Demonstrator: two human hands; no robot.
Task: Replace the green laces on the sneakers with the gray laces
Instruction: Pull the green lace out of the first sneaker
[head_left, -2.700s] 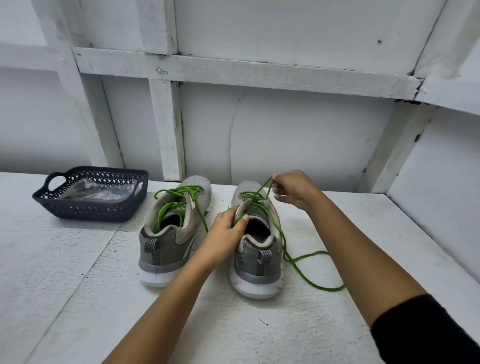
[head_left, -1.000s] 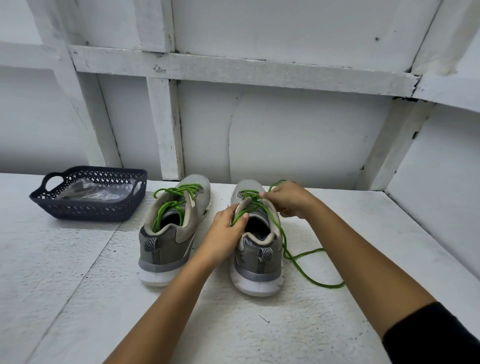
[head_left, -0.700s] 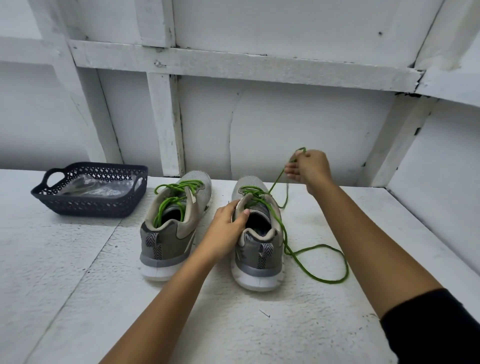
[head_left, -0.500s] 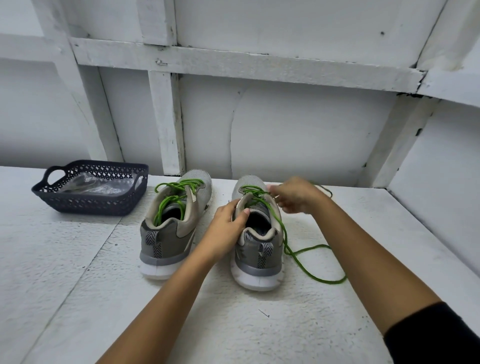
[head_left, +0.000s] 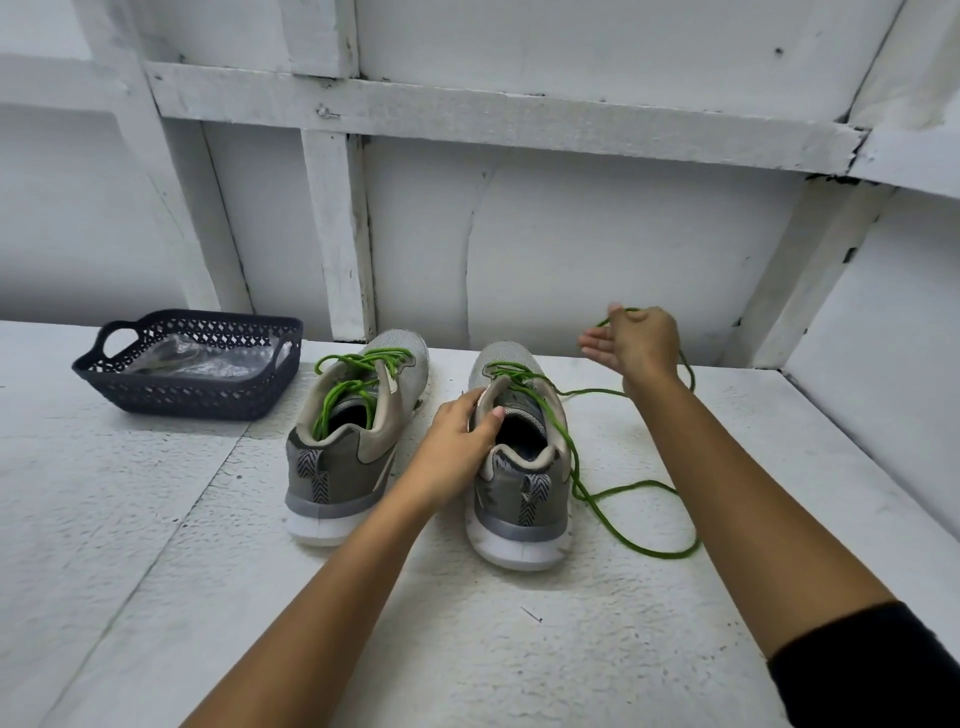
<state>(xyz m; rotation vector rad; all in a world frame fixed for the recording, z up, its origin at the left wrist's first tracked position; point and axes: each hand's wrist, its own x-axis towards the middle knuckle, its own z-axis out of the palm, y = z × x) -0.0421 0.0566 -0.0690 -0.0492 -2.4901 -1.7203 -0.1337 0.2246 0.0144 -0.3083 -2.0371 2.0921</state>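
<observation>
Both sneakers sit mid-counter (head_left: 156, 519), toes toward the back edge and heels toward the front edge. The left hand (head_left: 457, 441) grips the right sneaker (head_left: 519, 467) by its collar, with the thumb hooked over the rim into the opening and the fingers wrapped on the outer side.

The right hand (head_left: 636, 345) hangs in the air just past that shoe's toe, near the back edge. It looks like thumb and forefinger pinch the green lace (head_left: 667, 556), which pokes out as a small loop on top of the hand, and the other fingers stick out straight to the left. From the pinch one strand runs down to the eyelets near the toe. The rest trails along the shoe's right side and lies in a loose loop on the counter right of the heel, well apart from either hand.

The left sneaker (head_left: 353, 441) is just beside it with its own green lace (head_left: 363, 358) in the eyelets, nobody touching it. A dark basket (head_left: 192, 400) sits by the back left, with a clear plastic bag (head_left: 197, 358) in it. Can't tell what's in the bag.
</observation>
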